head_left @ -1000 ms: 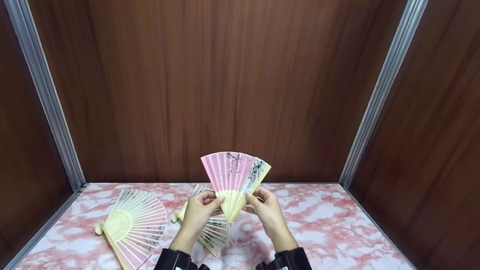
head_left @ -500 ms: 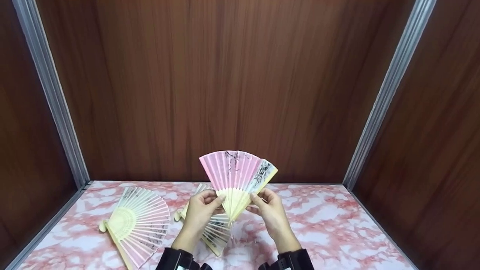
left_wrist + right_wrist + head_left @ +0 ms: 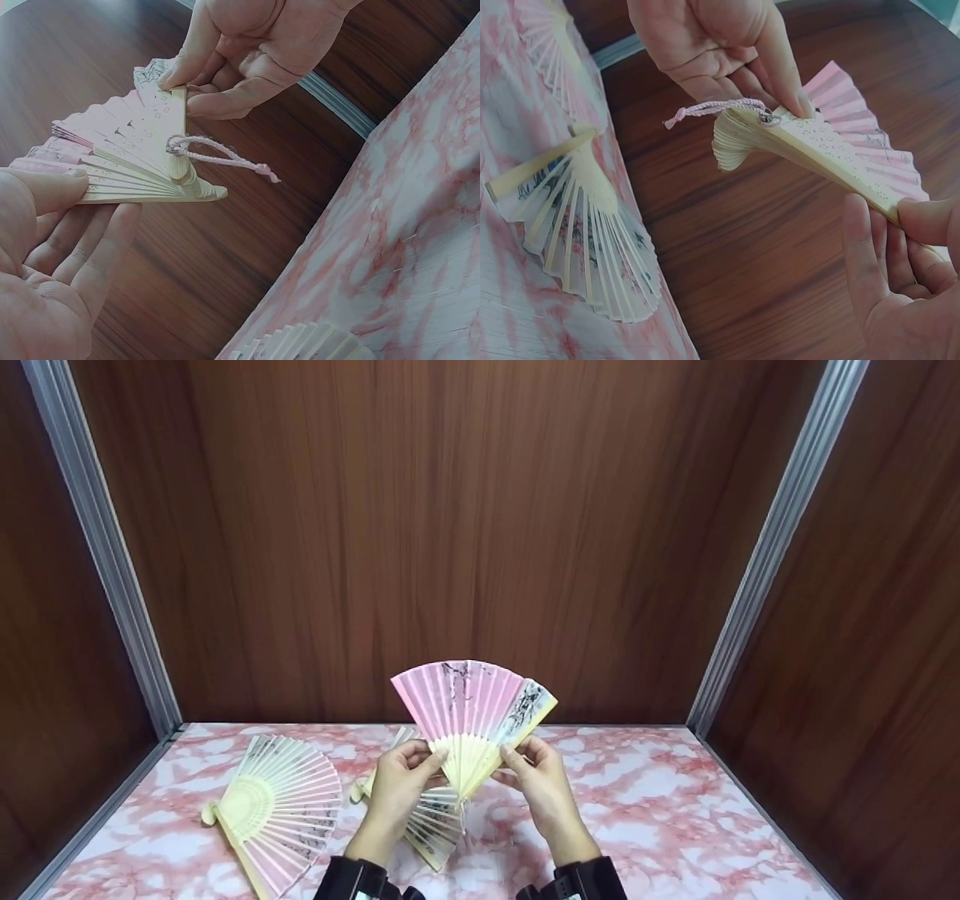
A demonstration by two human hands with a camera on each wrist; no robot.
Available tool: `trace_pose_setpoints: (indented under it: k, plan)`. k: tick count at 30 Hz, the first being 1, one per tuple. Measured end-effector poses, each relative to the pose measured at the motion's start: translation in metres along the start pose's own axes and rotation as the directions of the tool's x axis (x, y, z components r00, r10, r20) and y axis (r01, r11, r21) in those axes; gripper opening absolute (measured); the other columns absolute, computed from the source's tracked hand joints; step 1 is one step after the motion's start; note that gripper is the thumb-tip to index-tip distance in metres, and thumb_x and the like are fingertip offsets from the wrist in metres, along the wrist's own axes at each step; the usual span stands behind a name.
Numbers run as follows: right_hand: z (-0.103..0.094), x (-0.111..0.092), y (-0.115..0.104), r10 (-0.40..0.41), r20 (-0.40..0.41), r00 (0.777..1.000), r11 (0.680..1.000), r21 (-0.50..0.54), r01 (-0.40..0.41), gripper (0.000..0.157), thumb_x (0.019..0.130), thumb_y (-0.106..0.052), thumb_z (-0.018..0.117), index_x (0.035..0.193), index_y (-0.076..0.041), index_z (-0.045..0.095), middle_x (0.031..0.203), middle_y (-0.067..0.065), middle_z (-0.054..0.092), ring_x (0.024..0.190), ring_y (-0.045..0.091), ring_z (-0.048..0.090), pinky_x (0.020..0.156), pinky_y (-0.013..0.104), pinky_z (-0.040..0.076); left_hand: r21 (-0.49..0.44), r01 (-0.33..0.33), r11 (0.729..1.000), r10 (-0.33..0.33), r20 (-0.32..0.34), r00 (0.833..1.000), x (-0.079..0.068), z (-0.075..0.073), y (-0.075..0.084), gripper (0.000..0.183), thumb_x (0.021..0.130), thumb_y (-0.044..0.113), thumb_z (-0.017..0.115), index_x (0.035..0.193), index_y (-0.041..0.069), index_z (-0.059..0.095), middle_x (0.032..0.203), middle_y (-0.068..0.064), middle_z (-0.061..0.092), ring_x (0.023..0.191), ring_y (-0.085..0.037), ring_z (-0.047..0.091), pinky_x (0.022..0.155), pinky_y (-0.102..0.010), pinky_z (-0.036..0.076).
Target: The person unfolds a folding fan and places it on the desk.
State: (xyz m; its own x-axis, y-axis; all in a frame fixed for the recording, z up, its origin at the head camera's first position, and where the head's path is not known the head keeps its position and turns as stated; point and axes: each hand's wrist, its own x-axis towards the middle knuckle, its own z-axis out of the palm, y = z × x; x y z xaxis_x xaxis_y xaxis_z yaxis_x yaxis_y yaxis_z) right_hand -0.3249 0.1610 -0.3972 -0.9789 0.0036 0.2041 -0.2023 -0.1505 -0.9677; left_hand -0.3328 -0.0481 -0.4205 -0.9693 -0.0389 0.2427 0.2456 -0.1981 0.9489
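A partly spread pink folding fan (image 3: pixel 461 705) is held upright above the table, its pale ribs meeting at the bottom. My left hand (image 3: pixel 399 780) pinches its left outer rib between thumb and fingers. On the other side my right hand (image 3: pixel 538 780) pinches the right outer rib, beside a bluish-white panel with dark branch print. In the left wrist view a pink cord loop (image 3: pixel 225 156) hangs from the fan's pivot end. Seen from the right wrist, the carved ribs (image 3: pixel 825 146) run between both hands.
A spread fan (image 3: pixel 281 810) lies on the left of the pink-and-white marbled table (image 3: pixel 637 810). Another spread fan (image 3: pixel 592 217) lies behind my left forearm, partly hidden in the head view. Brown wood-grain panels (image 3: pixel 465 525) stand at the back and sides.
The pink fan has spread wider, its left edge moving left and its right edge right. Both hands keep their pinch on the outer ribs. The head view has shifted slightly.
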Motion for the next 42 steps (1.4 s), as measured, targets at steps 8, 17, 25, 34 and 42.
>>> trace_pose_setpoints:
  k: [8,17,25,34,42]
  plan:
    - [-0.001,0.004,-0.002,-0.021,-0.018,1.0,1.0,0.006,0.021,0.013,0.107,-0.003,0.063,0.116,0.006,0.064,0.098,0.001,0.068,0.091,0.011,0.071,0.084,0.027,0.069,-0.026,-0.007,1.0,0.006,-0.016,1.0,0.004,0.002,0.0,0.018,0.102,0.008,0.074,0.108,-0.008,0.066,0.089,-0.001,0.074,0.078,-0.01,0.074,0.078,-0.032,0.071]
    - [0.001,-0.006,0.014,0.01,-0.005,1.0,1.0,0.017,-0.01,0.011,0.106,-0.005,0.065,0.113,0.004,0.066,0.097,0.001,0.068,0.09,0.011,0.071,0.084,0.026,0.069,-0.013,0.05,0.999,-0.05,-0.029,0.998,-0.006,-0.007,-0.02,0.024,0.104,0.012,0.073,0.115,-0.008,0.065,0.093,-0.002,0.076,0.079,-0.01,0.073,0.079,-0.029,0.07]
    - [-0.005,-0.007,0.016,0.014,-0.019,1.0,1.0,0.001,-0.014,0.011,0.108,-0.009,0.064,0.112,0.002,0.065,0.096,-0.001,0.068,0.091,0.01,0.071,0.083,0.025,0.068,-0.048,0.053,0.997,-0.053,-0.01,0.999,-0.005,-0.004,-0.021,0.018,0.103,0.011,0.074,0.109,-0.004,0.066,0.09,0.002,0.074,0.08,-0.009,0.071,0.08,-0.029,0.07]
    - [-0.003,-0.002,0.011,0.0,-0.039,0.999,1.0,0.024,0.001,0.008,0.108,-0.008,0.063,0.11,0.0,0.064,0.094,-0.001,0.067,0.09,0.011,0.071,0.083,0.026,0.068,-0.051,0.035,0.998,-0.036,-0.024,0.999,-0.001,-0.001,-0.014,0.019,0.104,0.012,0.074,0.11,-0.005,0.067,0.091,0.001,0.076,0.082,-0.009,0.074,0.079,-0.027,0.07]
    - [0.0,0.002,0.008,-0.011,-0.049,0.999,0.999,0.044,0.013,0.009,0.108,-0.009,0.064,0.11,-0.001,0.064,0.096,-0.001,0.067,0.091,0.011,0.071,0.084,0.026,0.068,-0.055,0.027,0.998,-0.029,-0.039,0.999,0.003,-0.002,-0.009,0.02,0.103,0.011,0.074,0.11,-0.006,0.066,0.091,0.001,0.075,0.083,-0.009,0.072,0.08,-0.03,0.071]
